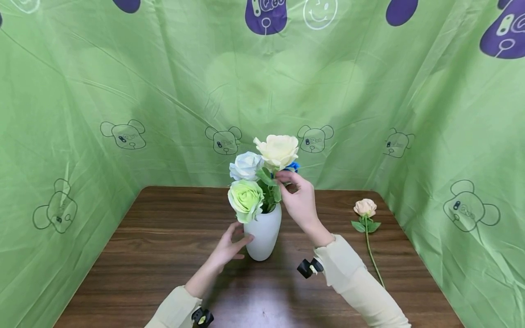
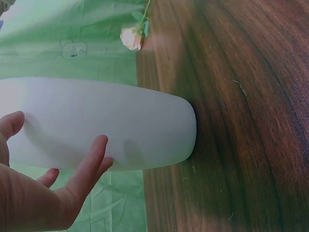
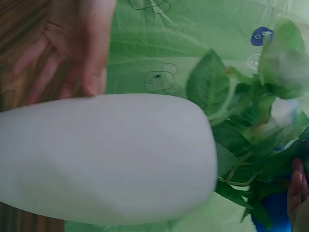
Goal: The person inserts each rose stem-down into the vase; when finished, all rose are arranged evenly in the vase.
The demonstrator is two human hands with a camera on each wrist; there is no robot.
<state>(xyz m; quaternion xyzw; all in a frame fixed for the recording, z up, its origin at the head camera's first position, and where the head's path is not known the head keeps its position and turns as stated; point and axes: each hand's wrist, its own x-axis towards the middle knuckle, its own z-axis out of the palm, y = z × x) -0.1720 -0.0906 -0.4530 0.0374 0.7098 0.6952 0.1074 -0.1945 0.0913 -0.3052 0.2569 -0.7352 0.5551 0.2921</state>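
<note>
A white vase stands upright on the table, holding a light green rose, a pale blue rose, a cream rose and a partly hidden blue flower. My left hand is at the vase's left side, fingers spread and fairly straight; in the left wrist view its fingertips overlap the white wall. Just under the cream bloom, thumb and forefinger of my right hand pinch the stem among green leaves. The lower stems are hidden inside the vase.
A peach rose with a long green stem lies on the right part of the brown wooden table. Green cloth walls with printed bear heads enclose the table's back and sides.
</note>
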